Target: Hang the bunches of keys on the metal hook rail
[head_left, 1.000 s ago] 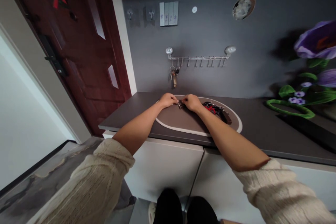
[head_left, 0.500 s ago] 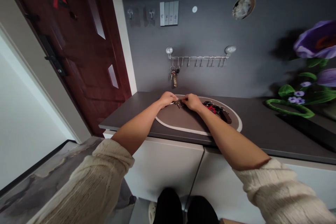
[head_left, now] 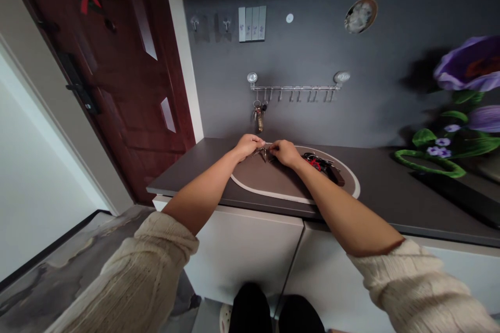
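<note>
My left hand (head_left: 248, 144) and my right hand (head_left: 285, 152) meet over an oval brown tray (head_left: 273, 179) with a pale rim on a dark countertop. Both pinch a small bunch of keys (head_left: 265, 152) held between them, just above the tray's back edge. A second bunch of keys with a red tag (head_left: 318, 163) lies in the tray to the right of my right hand. On the wall behind, a chrome hook rail (head_left: 297, 87) carries one hanging key bunch (head_left: 259, 114) at its left end.
The dark countertop (head_left: 390, 192) tops white cabinet doors (head_left: 250, 255). A dark red door (head_left: 117, 73) stands at the left. Purple artificial flowers (head_left: 464, 93) and a green ring (head_left: 429, 162) sit at the right. Wall switches (head_left: 252, 23) hang above the rail.
The keys between my hands have lifted slightly off the tray. The view has dipped a little; my arms have scarcely moved.
</note>
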A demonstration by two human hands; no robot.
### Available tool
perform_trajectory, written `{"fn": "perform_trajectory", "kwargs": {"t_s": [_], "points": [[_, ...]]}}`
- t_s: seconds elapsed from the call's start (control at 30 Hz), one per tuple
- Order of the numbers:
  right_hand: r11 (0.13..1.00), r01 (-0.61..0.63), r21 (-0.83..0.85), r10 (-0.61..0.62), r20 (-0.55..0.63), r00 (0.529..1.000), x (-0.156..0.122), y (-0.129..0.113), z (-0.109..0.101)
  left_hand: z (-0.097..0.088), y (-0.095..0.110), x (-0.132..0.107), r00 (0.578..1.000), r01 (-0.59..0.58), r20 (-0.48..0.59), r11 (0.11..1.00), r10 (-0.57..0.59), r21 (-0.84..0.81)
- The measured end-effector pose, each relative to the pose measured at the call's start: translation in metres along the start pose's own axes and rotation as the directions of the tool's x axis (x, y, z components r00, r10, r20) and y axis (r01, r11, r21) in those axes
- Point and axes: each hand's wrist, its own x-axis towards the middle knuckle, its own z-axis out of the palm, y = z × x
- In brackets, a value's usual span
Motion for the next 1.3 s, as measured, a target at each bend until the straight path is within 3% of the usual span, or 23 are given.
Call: {"fn": "perform_trajectory", "kwargs": {"t_s": [0.2,0.53,0.83,1.13,1.3], "points": [[0.956,-0.010,0.294,0.026,-0.050,0.998,0.004,0.003,0.004,-0.002,0.001,0.002,1.000,-0.020,-0.022,0.989,0.017,-0.147],[0.741,0.082,0.667,-0.014,-0.107,0.994,0.004,-0.001,0.005,-0.004,0.002,0.005,0.999,-0.002,-0.049,0.954,-0.013,-0.301],[0.582,0.052,0.811,0.045,-0.096,0.994,0.004,-0.005,0.003,-0.002,-0.001,0.009,0.998,-0.020,-0.062,0.930,-0.004,-0.368],[0.550,0.072,0.832,0.081,-0.139,0.987,0.005,-0.003,0.002,0.001,0.002,0.005,0.999,-0.017,-0.047,0.922,-0.002,-0.387],[0.543,0.094,0.834,0.073,-0.158,0.985,0.004,-0.002,0.000,0.002,0.004,0.004,0.998,-0.070,-0.027,0.899,0.064,-0.431]]}}
